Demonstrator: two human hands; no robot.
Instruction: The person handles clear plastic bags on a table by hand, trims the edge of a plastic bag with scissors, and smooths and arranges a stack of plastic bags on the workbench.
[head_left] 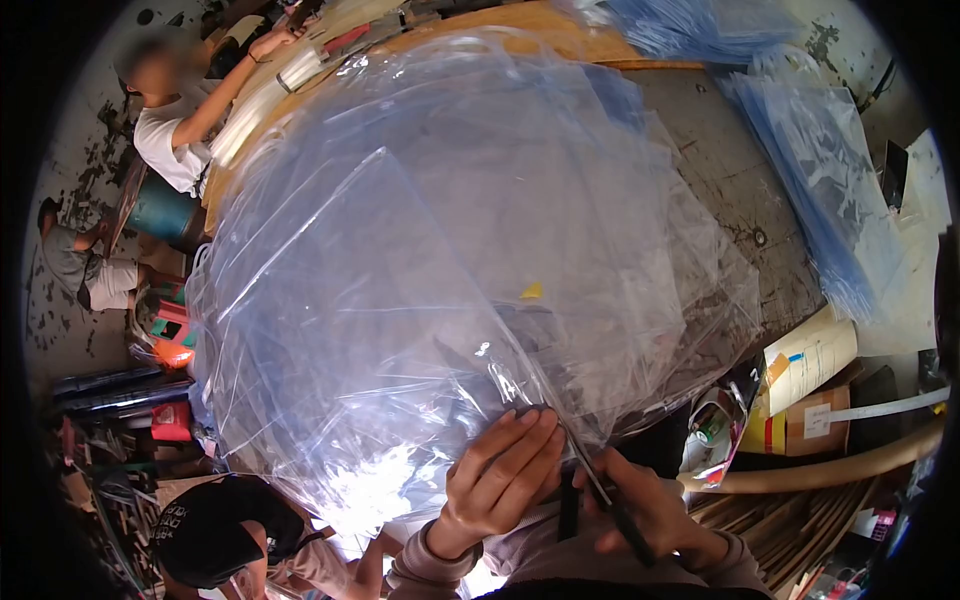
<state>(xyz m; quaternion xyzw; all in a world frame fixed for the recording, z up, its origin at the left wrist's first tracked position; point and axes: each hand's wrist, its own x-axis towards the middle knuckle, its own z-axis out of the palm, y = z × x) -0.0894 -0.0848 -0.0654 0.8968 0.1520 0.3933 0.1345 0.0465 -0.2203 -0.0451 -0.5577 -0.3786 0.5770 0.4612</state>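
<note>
A large pile of clear plastic sheeting (430, 250) covers the table in front of me. My left hand (503, 475) is closed on the near edge of the top sheet, its fingers bent over the film. Close by on the right, my right hand (650, 505) is wrapped round a pair of scissors (625, 530) with dark handles. Their narrow blades point up and left along the sheet's edge, beside my left fingertips. Part of the scissors is hidden by my right fingers. A small yellow scrap (531, 290) shows amid the film.
More bluish plastic sheets (800, 180) lie at the table's right side. A cardboard box (810, 425) and a long brown tube (830, 470) are at lower right. One person (175, 125) works at the far left; another in a black cap (215, 535) is at lower left.
</note>
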